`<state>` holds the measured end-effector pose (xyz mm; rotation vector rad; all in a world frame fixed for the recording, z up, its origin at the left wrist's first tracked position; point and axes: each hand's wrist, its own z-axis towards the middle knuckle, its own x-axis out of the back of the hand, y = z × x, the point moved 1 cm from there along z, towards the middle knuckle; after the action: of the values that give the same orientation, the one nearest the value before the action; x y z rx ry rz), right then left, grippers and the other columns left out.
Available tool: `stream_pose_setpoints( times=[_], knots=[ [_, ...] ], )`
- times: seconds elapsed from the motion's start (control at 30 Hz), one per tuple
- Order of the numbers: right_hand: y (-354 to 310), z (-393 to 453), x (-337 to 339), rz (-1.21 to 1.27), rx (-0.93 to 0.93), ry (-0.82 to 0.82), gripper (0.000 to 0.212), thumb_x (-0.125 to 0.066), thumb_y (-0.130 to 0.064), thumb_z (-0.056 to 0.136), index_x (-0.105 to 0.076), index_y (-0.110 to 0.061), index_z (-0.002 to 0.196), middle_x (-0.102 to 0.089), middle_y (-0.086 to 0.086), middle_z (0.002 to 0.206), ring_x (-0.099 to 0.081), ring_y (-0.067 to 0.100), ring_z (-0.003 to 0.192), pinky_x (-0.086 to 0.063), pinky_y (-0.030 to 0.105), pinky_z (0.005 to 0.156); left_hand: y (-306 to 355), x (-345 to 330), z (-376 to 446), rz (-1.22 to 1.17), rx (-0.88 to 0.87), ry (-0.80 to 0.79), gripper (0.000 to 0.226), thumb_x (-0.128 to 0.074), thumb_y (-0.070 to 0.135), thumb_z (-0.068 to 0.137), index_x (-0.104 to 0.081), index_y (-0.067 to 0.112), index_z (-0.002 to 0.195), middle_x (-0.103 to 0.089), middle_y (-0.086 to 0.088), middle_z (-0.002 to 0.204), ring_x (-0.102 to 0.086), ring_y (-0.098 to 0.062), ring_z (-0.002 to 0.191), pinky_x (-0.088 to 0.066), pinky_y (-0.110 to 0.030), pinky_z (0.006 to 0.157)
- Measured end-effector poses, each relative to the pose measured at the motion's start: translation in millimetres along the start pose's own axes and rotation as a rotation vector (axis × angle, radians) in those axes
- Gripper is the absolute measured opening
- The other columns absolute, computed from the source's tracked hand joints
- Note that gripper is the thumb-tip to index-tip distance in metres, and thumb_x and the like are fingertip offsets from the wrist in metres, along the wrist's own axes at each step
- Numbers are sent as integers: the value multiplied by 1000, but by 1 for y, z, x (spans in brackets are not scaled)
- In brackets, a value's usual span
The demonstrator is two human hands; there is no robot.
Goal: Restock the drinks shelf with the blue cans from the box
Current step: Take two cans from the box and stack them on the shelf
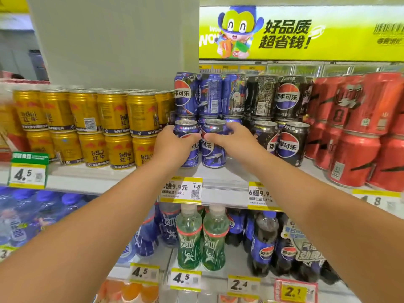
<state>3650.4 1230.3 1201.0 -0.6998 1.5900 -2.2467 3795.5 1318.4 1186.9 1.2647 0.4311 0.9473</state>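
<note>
Blue cans (213, 147), one clasped mid-body per hand (172, 142) (229, 138): rigid, smooth, likely full and heavy, dent-prone.

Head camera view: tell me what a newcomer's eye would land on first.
First, the two bare arms reaching in, left hand and right hand each gripping a blue can at the front of the shelf. Around them, blocks of colour: gold cans to the left, black cans and red cans to the right. Above, a yellow-green banner with a cartoon mascot.
</note>
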Motion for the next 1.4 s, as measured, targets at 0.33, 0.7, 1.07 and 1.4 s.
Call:
stream_pose_setpoints(
  times=[0.33, 0.7, 1.07, 1.4],
  knots=[
    [15, 23, -13, -35, 22, 47, 44, -87, -39, 70, -63, -26, 105, -72, -6, 104, -72, 16, 94, -59, 39, 88, 2, -9, 8, 94, 22, 130, 75, -83, 44, 77, -50, 9, 135, -62, -8, 130, -63, -31, 114, -56, -48, 96],
    [21, 30, -19, -81, 6, 107, 44, -86, -39, 75, -67, -19, 109, -74, -3, 100, -72, 15, 90, -60, 39, 85, 0, -14, 9, 130, -7, 165, 70, -80, 47, 81, -53, 13, 136, -63, -7, 132, -61, -30, 118, -54, -42, 95],
    [25, 29, -20, -141, 11, 132, 54, -81, -53, 73, -62, -20, 111, -69, -6, 105, -67, 15, 95, -57, 38, 88, -2, -13, 10, 96, 20, 119, 72, -79, 51, 79, -53, 16, 136, -64, -5, 130, -63, -30, 114, -55, -46, 97],
    [24, 24, -17, -331, -30, 90, 53, -76, -50, 80, -59, -10, 110, -64, 5, 99, -60, 22, 85, -46, 33, 64, 7, -13, -5, 235, 25, 192, 58, -79, 31, 85, -49, 8, 128, -64, -11, 126, -65, -31, 111, -55, -38, 86]
  ],
)
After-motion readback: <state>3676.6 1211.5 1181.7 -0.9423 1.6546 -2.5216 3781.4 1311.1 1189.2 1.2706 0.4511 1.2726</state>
